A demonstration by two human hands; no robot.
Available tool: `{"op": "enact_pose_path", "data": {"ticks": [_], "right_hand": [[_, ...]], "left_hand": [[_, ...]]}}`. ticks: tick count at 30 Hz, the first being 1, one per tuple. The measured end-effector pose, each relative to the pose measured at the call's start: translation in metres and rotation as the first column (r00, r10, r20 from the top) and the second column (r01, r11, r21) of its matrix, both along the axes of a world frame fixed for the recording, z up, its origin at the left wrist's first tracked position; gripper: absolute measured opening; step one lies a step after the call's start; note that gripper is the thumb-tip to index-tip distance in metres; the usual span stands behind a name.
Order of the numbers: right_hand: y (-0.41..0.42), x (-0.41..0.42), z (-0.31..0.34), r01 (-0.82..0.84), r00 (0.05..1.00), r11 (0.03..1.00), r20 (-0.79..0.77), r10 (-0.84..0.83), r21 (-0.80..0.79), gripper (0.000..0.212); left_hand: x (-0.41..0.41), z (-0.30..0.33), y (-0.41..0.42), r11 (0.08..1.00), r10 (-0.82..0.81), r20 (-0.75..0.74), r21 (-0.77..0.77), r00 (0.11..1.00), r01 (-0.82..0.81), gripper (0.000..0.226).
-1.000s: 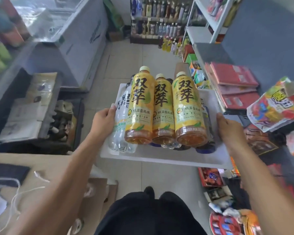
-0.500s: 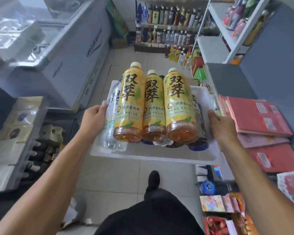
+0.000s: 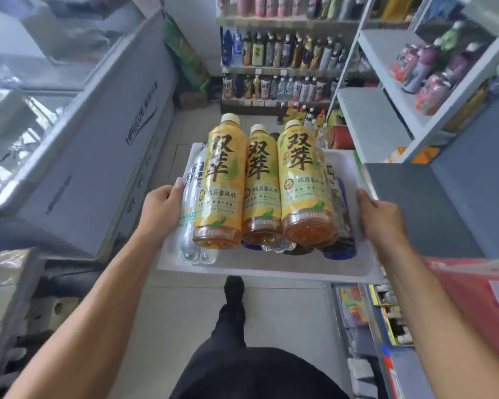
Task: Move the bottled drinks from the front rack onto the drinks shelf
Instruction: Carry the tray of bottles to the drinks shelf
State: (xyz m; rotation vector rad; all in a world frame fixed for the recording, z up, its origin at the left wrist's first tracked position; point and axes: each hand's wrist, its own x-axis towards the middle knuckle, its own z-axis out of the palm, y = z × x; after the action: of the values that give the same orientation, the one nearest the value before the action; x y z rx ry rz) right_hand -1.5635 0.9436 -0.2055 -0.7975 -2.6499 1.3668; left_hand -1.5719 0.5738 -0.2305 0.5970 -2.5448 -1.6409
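Note:
I carry a white tray [image 3: 271, 267] at waist height in a shop aisle. Three yellow-labelled tea bottles [image 3: 260, 185] lie on top of it, caps pointing away from me. Under them lie other bottles, among them a clear water bottle [image 3: 189, 226] at the left; the rest are mostly hidden. My left hand [image 3: 160, 210] grips the tray's left edge, thumb against the water bottle. At the right edge my right hand [image 3: 382, 220] grips the tray. The drinks shelf [image 3: 277, 72], full of upright bottles, stands at the aisle's far end.
A white chest freezer [image 3: 98, 145] runs along the left of the aisle. White shelves [image 3: 386, 110] with pink and purple bottles stand at the right, and a grey counter [image 3: 432, 203] with red packets. Several bottles stand on the floor below the far shelf. My foot [image 3: 234, 289] steps forward.
I have walked forward down the aisle with the tray; the drinks shelf is nearer and the freezer has slid past on the left. Both hands hold the tray as before.

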Motion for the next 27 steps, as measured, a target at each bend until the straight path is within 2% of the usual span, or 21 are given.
{"op": "enact_pose_path", "data": {"ticks": [4,8,13,17,21,27], "right_hand": [[-0.008,-0.093,-0.010,0.040,0.999,0.998,-0.006,-0.040,0.046,0.058],[-0.012,-0.180,-0.014,0.074,0.997,0.995,0.019,-0.075,0.062,0.058],[-0.003,-0.291,-0.010,0.135,0.990,0.989,0.044,-0.138,0.064,0.052],[0.008,-0.380,-0.003,0.175,0.983,0.982,0.043,-0.178,0.076,0.063],[0.025,-0.476,-0.012,0.222,0.975,0.975,0.020,-0.222,0.008,0.061],[0.061,-0.606,-0.009,0.271,0.963,0.963,0.000,-0.271,0.014,0.062]], "left_hand": [[-0.119,-0.011,-0.010,0.995,-0.067,-0.013,-0.073,0.998,0.066,0.061],[-0.231,-0.010,-0.013,0.985,-0.130,-0.021,-0.120,0.991,0.127,0.050],[-0.361,-0.006,-0.002,0.970,-0.204,-0.014,-0.135,0.979,0.200,0.053],[-0.465,-0.010,0.014,0.968,-0.221,0.004,-0.125,0.975,0.219,0.057],[-0.572,-0.014,0.039,0.963,-0.236,0.010,-0.128,0.972,0.235,0.070],[-0.721,-0.006,0.086,0.950,-0.285,0.003,-0.130,0.959,0.283,0.060]]}}
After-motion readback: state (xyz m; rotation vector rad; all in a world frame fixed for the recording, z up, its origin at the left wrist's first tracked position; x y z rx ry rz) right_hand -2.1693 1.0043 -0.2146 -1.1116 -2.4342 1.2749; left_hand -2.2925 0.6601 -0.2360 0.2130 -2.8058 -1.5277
